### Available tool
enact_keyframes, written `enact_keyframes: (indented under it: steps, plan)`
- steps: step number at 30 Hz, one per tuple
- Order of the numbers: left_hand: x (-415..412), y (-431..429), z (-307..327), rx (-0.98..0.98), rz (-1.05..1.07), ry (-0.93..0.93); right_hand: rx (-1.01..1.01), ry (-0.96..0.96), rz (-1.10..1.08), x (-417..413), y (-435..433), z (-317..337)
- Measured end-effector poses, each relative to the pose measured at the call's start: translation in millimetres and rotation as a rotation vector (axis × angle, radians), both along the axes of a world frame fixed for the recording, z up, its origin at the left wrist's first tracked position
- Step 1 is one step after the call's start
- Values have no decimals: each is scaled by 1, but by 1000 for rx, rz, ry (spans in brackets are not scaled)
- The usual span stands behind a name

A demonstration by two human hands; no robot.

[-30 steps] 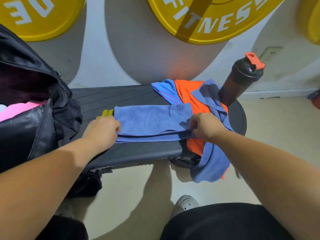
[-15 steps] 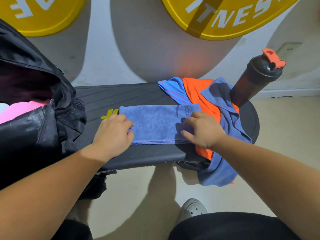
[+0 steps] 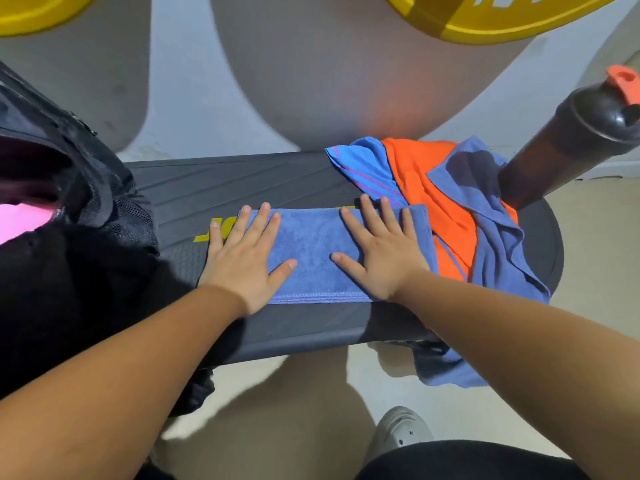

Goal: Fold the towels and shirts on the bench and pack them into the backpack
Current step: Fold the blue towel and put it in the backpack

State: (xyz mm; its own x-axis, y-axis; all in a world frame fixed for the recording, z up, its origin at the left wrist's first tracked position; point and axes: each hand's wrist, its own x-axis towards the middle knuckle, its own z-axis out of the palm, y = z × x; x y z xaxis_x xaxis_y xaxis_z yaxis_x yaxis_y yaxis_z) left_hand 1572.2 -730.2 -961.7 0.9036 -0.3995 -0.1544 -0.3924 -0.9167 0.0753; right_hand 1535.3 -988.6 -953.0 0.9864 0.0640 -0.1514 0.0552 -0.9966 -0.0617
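I have both palms flat, fingers straight and spread, on one folded blue terry towel [image 3: 311, 258] lying on the dark grey padded bench [image 3: 242, 188]. The towel's long axis runs left to right along the bench, with its stitched hem on the near side. My left hand [image 3: 242, 261] presses its left end, little finger off the cloth on the bench's yellow lettering; my right hand [image 3: 381, 254] presses its right end. Just right of the towel is a heap of three cloths: a bright blue shirt with purple stripes [image 3: 363, 168], an orange shirt [image 3: 433, 188] and a slate-blue cloth [image 3: 495, 244] hanging over the near edge. One dark shaker bottle with an orange cap [image 3: 561, 140] stands at the far right. One open black backpack [image 3: 69, 271] sits at the left with something pink [image 3: 20, 223] inside
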Motion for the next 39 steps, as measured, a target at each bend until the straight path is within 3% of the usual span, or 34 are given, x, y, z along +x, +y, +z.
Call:
enact_keyframes:
  steps: [12, 15, 18, 22, 32, 36, 39]
  plan:
    - [4, 4, 5, -145, 52, -31, -153, 40, 1, 5, 7, 14]
    - [6, 9, 10, -143, 185, 32, -87, 20, -64, 6, 24, 18]
    - [4, 14, 10, -61, 152, 65, -14, 19, -150, -1, 42, 8]
    - [6, 18, 9, -93, 87, 66, -10, -3, -170, -7, 43, 2]
    - [10, 20, 19, -382, 107, -1, -18, -12, -174, -5, 45, 5]
    - [12, 18, 25, -703, 152, 136, 30, -25, -163, -8, 54, 5]
    - [14, 19, 28, -776, 166, 186, 21, 6, -155, -9, 56, 3]
